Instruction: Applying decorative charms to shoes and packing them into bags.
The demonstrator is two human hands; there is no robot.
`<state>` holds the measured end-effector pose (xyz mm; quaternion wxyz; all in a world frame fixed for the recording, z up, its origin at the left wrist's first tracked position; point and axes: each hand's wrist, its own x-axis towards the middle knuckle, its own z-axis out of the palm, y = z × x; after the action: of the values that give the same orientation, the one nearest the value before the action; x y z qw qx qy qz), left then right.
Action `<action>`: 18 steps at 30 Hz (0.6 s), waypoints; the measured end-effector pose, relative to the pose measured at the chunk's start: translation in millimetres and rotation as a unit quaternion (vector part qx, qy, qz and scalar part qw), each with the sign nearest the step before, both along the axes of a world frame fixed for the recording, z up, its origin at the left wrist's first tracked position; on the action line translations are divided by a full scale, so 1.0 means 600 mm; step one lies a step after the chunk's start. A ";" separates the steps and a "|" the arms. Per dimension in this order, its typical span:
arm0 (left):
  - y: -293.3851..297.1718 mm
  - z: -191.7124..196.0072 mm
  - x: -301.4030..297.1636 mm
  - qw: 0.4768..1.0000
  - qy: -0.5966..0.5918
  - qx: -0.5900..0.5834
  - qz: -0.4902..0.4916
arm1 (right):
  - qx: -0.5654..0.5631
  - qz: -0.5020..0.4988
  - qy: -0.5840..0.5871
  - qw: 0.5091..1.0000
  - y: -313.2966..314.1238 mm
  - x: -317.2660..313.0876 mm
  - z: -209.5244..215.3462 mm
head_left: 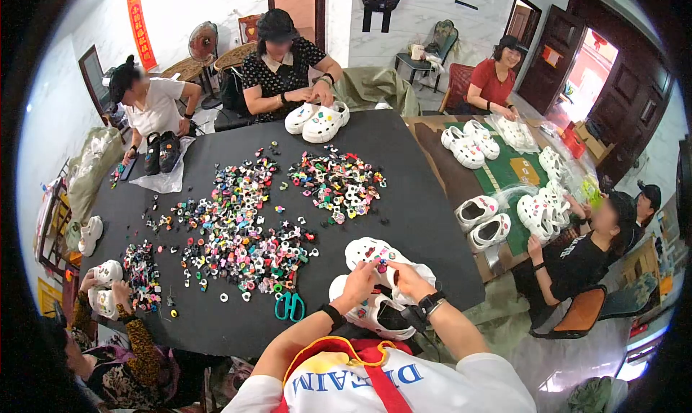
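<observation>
A pair of white clogs lies in front of me at the near right of the black table, several coloured charms on their uppers. My left hand and my right hand meet over them, fingers closed at a small dark-and-pink shoe charm against the upper of the farther clog. The nearer clog shows its dark opening below my hands. Left of my left wrist, teal-handled scissors rest on the table. Beyond them spreads a large heap of mixed shoe charms.
Another charm pile lies farther back, a smaller one at left. Co-workers sit around the black table, handling white clogs and dark clogs. More white clogs stand on the adjoining table at right.
</observation>
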<state>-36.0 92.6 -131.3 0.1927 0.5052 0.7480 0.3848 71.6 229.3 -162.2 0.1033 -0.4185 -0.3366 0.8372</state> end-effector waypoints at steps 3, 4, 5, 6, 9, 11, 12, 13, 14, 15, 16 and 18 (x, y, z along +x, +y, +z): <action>0.015 0.003 -0.002 0.996 -0.011 0.075 0.048 | 0.268 0.138 0.016 0.954 0.021 0.017 -0.056; 0.007 0.002 -0.010 0.994 0.027 0.094 0.055 | 0.133 0.088 0.028 0.987 -0.021 -0.006 0.009; 0.011 0.005 -0.010 0.990 0.065 0.117 0.051 | 0.001 0.025 0.034 0.999 -0.037 -0.013 0.053; 0.021 0.004 -0.005 0.988 0.088 0.117 0.045 | -0.004 0.034 0.046 0.998 -0.033 -0.003 0.050; 0.040 0.012 -0.005 0.994 0.106 0.039 0.010 | -0.028 0.040 0.104 0.993 -0.018 0.014 -0.001; 0.041 -0.006 -0.015 0.993 0.113 0.024 -0.006 | -0.075 0.055 0.096 0.991 -0.019 0.016 -0.014; 0.037 -0.031 -0.022 0.989 0.137 0.046 -0.028 | -0.068 0.049 0.094 0.992 -0.026 0.013 -0.008; 0.043 -0.007 -0.026 0.983 0.159 0.068 -0.059 | -0.091 0.040 0.102 0.990 -0.019 0.016 -0.016; 0.039 0.016 -0.016 0.994 0.097 0.023 -0.040 | -0.104 0.031 0.105 0.989 -0.009 0.022 -0.023; 0.031 0.015 -0.021 0.995 0.091 0.036 -0.032 | -0.119 0.036 0.109 0.986 -0.028 0.016 0.008; 0.031 0.016 -0.024 0.994 0.097 0.033 -0.039 | -0.121 0.038 0.104 0.986 -0.034 0.013 0.034; 0.031 0.008 -0.029 0.993 0.103 0.039 -0.048 | -0.140 0.022 0.123 0.982 -0.030 0.016 0.008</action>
<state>-53.6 111.3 -126.7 0.1128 0.5850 0.7230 0.3497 81.4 211.2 -157.3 0.0661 -0.3151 -0.2101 0.9231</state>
